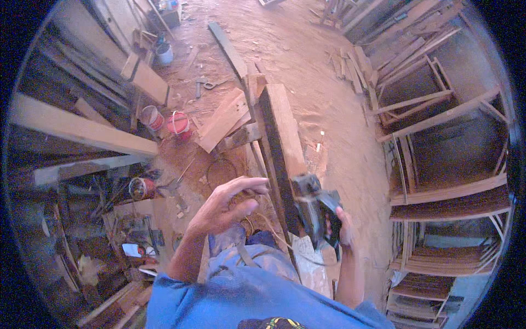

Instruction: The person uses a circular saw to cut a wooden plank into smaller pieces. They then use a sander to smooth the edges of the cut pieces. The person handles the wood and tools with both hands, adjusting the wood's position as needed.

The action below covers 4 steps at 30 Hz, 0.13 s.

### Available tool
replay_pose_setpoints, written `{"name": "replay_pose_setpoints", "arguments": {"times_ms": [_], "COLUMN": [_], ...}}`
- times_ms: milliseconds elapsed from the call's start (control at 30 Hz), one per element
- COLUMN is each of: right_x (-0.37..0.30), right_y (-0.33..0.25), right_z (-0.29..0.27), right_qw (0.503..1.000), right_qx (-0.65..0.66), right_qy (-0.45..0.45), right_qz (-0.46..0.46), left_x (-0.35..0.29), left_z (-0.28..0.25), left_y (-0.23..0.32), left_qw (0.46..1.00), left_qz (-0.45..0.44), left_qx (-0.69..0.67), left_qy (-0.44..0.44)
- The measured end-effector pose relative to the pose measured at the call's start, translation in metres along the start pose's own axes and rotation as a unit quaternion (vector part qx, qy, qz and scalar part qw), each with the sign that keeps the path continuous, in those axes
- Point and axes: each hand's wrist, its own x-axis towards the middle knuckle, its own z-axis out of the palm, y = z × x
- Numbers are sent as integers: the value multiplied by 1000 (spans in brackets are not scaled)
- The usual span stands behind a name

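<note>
A long, thick wooden beam point(285, 123) runs away from me, its top face pale and its left side dark. My right hand point(346, 226) is closed round the handle of a dark electric hand planer point(313, 204), which sits at the near part of the beam; motion blur hides whether it touches the wood. A pale cord point(274, 230) loops near the tool. Left of the beam, my left hand point(226, 202) is held up with nothing in it, fingers loosely bent and the thumb apart.
Loose boards point(224, 120) lie left of the beam, near a red bucket point(179, 125) and a hammer point(198, 89). A long plank point(227, 49) extends beyond. Wooden frames point(449, 192) are stacked along the right side. A large timber point(82, 126) juts in from the left. Shavings cover the floor.
</note>
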Motion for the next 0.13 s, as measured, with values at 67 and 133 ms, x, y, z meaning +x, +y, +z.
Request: {"name": "replay_pose_setpoints", "arguments": {"times_ms": [67,133], "right_x": [-32,-84], "right_y": [28,90], "right_z": [-29,-75], "right_qw": [998,999], "right_qx": [-43,-31], "right_qy": [31,1], "right_qz": [-34,-30], "left_x": [-5,-20], "left_z": [16,40], "left_y": [77,123], "left_qw": [981,925], "left_qz": [185,351], "left_qx": [-55,-129], "left_qy": [-31,-60]}}
